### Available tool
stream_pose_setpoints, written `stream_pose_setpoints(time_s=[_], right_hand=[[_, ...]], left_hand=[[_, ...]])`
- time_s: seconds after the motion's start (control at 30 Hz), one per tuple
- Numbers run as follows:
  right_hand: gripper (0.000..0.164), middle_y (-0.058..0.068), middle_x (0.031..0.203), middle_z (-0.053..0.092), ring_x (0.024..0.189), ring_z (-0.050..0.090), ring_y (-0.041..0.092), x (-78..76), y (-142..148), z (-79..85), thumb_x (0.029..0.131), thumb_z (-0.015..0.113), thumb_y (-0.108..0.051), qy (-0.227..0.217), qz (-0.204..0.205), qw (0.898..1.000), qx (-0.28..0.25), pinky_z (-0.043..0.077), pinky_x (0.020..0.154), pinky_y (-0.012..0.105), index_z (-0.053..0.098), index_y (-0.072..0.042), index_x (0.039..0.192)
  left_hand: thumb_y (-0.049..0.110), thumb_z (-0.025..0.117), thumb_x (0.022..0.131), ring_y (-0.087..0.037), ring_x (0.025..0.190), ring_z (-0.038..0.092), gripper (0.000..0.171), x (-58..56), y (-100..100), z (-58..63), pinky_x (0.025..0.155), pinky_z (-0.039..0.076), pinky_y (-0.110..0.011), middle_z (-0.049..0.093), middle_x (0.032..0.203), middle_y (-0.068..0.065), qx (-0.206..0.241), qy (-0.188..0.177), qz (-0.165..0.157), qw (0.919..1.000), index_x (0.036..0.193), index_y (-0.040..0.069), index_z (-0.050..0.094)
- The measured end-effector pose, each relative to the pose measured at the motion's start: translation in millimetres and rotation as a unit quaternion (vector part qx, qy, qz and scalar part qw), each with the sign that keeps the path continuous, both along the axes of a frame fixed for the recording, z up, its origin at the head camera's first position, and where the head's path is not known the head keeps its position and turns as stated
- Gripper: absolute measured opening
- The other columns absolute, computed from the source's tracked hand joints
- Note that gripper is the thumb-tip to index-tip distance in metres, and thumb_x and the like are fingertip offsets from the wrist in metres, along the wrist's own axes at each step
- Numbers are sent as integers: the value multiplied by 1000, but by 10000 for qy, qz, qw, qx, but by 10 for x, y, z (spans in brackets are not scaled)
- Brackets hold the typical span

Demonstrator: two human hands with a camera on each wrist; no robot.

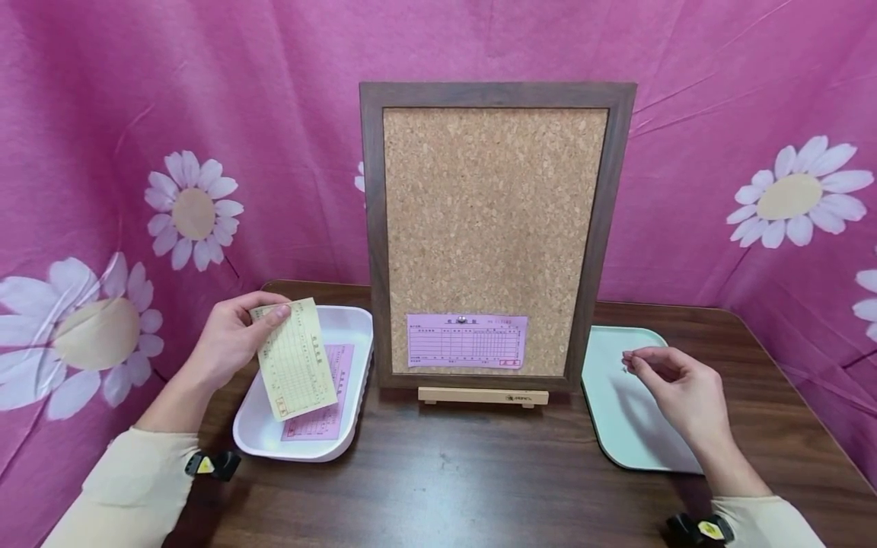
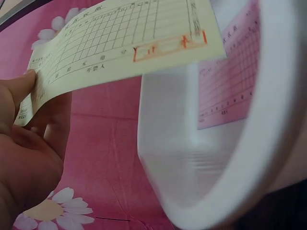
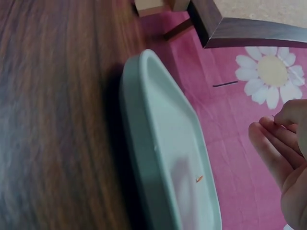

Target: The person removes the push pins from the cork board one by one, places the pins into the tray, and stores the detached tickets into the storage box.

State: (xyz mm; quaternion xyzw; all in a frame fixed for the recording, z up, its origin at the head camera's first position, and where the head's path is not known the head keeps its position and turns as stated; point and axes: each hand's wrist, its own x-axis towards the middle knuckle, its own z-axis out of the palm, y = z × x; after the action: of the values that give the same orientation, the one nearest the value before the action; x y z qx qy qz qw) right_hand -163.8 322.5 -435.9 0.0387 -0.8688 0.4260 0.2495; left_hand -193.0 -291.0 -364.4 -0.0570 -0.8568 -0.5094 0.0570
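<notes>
A: What is in your left hand (image 1: 233, 339)?

B: You pinch a pale yellow rectangular paper form (image 1: 301, 361) near one end, thumb on its printed face, above a deep white plastic tray (image 1: 260, 426). A pink printed paper form (image 1: 331, 423) lies in that tray, partly hidden behind yours in the head view.

A: And your right hand (image 1: 685, 388)?

B: Its thumb and fingers pinch a tiny object (image 1: 625, 370), too small to make out, over a pale green rectangular tray (image 1: 623, 426) on the brown wood-grain tabletop (image 1: 438, 487).

A: What stands between the trays before you?

B: You face a brown-framed rectangular corkboard (image 1: 493, 213) on a light wooden stand (image 1: 479, 396). Low on it hangs a lilac printed paper form (image 1: 466, 344), a shiny pin (image 1: 462, 320) at its top edge.
</notes>
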Motion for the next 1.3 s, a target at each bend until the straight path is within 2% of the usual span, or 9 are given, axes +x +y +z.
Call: stream_pose_setpoints(time_s=[0.17, 0.4, 0.47, 0.67, 0.87, 1.0, 1.17, 1.23, 1.3], right_hand=[[12, -39, 88, 73, 79, 62, -28, 14, 55, -20, 93, 79, 2, 0, -164, 9988, 469, 47, 69, 0, 82, -3, 104], [13, -49, 89, 65, 86, 51, -36, 5, 143, -89, 92, 82, -5, -204, -288, 9941, 1030, 40, 70, 2, 85, -10, 104], [13, -43, 89, 69, 87, 50, -36, 0, 160, -105, 92, 82, -6, -297, -290, 9924, 1154, 40, 70, 3, 85, -11, 104], [11, -13, 88, 82, 87, 44, -37, -16, 179, -146, 92, 82, -9, -426, -429, 9873, 1467, 41, 71, 8, 86, -14, 101], [11, 0, 89, 84, 82, 46, -34, -21, 192, -184, 91, 81, -8, -492, -540, 9845, 1594, 41, 68, 11, 86, -12, 100], [11, 12, 92, 84, 77, 57, -19, -34, 210, -225, 90, 81, -7, -503, -501, 9814, 1786, 40, 65, 15, 86, -10, 99], [10, 14, 90, 83, 77, 76, 22, -44, 212, -272, 89, 81, -6, -595, -513, 9776, 1954, 39, 64, 17, 85, -7, 99], [10, 15, 90, 83, 84, 77, 37, -48, 211, -284, 89, 81, -5, -644, -528, 9767, 1980, 39, 64, 17, 85, -5, 99], [10, 17, 91, 83, 91, 76, 47, -56, 213, -293, 90, 80, -4, -690, -517, 9761, 1995, 40, 64, 18, 84, -4, 99]], left_hand=[[23, 64, 110, -11, 65, 71, 36, -57, 8, -25, 55, 58, -28, 76, 85, 5, -155, -268, -245, 9992, 134, -5, 67], [17, 63, 110, -10, 72, 70, 31, -102, 45, -68, 63, 58, -27, 77, 97, -15, -578, -451, -482, 9961, 132, -4, 70], [17, 64, 110, -10, 74, 68, 30, -113, 54, -89, 65, 56, -26, 77, 100, -16, -788, -452, -495, 9946, 130, -3, 71], [16, 67, 108, -10, 80, 62, 24, -153, 86, -143, 68, 51, -24, 76, 106, -16, -1121, -294, -500, 9920, 123, -1, 76], [15, 68, 107, -11, 80, 55, 23, -175, 120, -181, 67, 45, -24, 76, 111, -16, -1210, -243, -588, 9906, 122, 0, 77], [12, 69, 106, -15, 92, 59, 22, -189, 145, -213, 74, 48, -22, 77, 117, -18, -1288, -322, -727, 9885, 121, 0, 78], [8, 67, 106, -20, 99, 61, 21, -206, 166, -243, 79, 51, -22, 76, 119, -19, -1356, -421, -808, 9866, 121, -1, 78], [7, 67, 106, -20, 99, 62, 21, -211, 168, -248, 80, 51, -22, 76, 120, -20, -1382, -436, -809, 9861, 121, -2, 78], [8, 67, 106, -20, 101, 64, 21, -214, 167, -249, 80, 52, -21, 76, 121, -20, -1404, -447, -816, 9857, 122, -2, 78]])
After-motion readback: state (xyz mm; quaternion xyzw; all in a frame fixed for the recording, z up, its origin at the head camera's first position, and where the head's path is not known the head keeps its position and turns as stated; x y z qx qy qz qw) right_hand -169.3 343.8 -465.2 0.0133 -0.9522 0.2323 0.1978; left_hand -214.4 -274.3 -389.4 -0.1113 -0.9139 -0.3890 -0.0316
